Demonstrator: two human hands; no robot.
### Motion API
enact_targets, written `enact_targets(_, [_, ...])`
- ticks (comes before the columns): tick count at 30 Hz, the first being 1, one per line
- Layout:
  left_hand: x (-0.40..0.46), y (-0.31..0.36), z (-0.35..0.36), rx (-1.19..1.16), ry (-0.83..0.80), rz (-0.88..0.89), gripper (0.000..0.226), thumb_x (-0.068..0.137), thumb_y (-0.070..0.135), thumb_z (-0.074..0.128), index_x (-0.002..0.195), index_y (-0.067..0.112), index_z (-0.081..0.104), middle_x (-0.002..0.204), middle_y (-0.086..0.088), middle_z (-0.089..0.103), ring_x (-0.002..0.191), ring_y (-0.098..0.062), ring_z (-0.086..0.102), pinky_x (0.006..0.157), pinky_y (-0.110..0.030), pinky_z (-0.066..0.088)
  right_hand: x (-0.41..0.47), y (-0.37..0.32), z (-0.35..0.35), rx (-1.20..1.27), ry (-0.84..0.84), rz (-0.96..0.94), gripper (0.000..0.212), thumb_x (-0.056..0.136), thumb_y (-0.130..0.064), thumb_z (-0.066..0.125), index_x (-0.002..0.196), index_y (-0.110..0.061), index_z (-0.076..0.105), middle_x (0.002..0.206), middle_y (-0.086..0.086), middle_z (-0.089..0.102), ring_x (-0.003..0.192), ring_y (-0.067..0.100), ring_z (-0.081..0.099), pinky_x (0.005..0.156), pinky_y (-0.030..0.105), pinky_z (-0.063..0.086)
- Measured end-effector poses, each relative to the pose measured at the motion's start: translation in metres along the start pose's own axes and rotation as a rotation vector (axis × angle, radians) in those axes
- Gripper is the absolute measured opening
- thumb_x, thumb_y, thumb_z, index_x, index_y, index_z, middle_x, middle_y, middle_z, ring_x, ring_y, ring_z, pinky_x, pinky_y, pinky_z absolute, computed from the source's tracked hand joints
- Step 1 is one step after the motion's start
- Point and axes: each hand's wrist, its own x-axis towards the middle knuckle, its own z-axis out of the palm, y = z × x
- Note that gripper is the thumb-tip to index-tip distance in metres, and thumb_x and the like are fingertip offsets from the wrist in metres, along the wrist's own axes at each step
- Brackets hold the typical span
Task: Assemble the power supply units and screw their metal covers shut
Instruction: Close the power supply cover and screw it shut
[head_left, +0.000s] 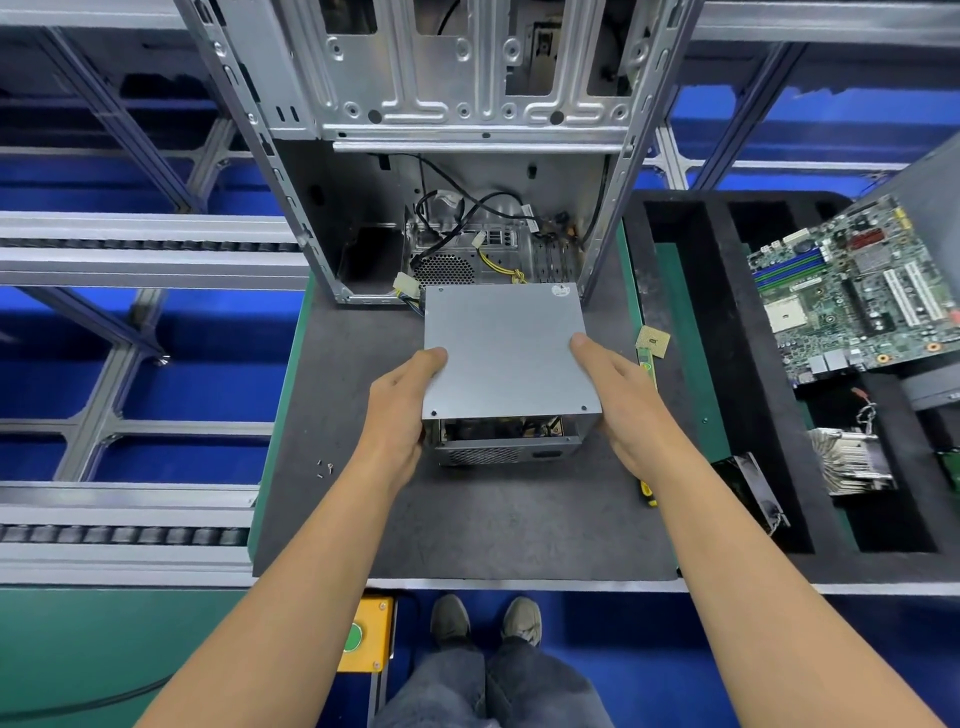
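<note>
A grey metal power supply unit (506, 358) stands on the dark mat (467, 525) in the middle of the bench. Its flat metal cover lies on top, and a gap at the near edge shows parts inside. My left hand (402, 410) grips the unit's left side, thumb on the cover. My right hand (618, 400) grips the right side, thumb on the cover too. A few loose screws (324, 467) lie on the mat to the left. Cables with white plugs (405, 285) run from the unit's far side.
An open computer case (457, 171) stands just behind the unit. A black foam tray (753, 415) on the right holds a motherboard (857, 291) and a heatsink (852, 460). A CPU chip (652, 341) lies right of the unit. A yellow button box (366, 636) hangs below the bench edge.
</note>
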Motion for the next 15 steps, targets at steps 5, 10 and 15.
enact_targets(5, [0.002,-0.001,0.0,0.003,-0.013,0.003,0.018,0.076,0.041,0.065,0.078,0.032,0.08,0.094,0.001,0.077,0.083,-0.013,0.073,0.067,-0.027,0.054,-0.001,-0.003,-0.002,-0.027,-0.027,-0.009,0.079,0.076,-0.074,0.058,0.136,-0.022,0.059,0.135,-0.018,0.06,0.13,0.002,0.049,0.118,0.039,0.03])
enact_targets(10, [0.004,-0.001,0.0,0.014,-0.022,0.006,0.022,0.066,0.046,0.068,0.078,0.032,0.08,0.098,0.0,0.077,0.088,-0.014,0.072,0.082,-0.035,0.052,0.004,-0.003,-0.006,-0.061,-0.046,-0.017,0.086,0.072,-0.074,0.06,0.128,-0.009,0.065,0.134,-0.005,0.064,0.127,0.014,0.057,0.117,0.041,0.033])
enact_targets(15, [0.004,-0.003,0.001,0.016,-0.011,0.001,0.029,0.062,0.05,0.069,0.08,0.031,0.08,0.098,0.0,0.077,0.089,-0.014,0.072,0.088,-0.039,0.053,0.011,-0.001,-0.009,-0.063,-0.014,0.003,0.099,0.071,-0.072,0.063,0.118,0.015,0.053,0.119,0.023,0.064,0.114,0.035,0.063,0.113,0.05,0.038])
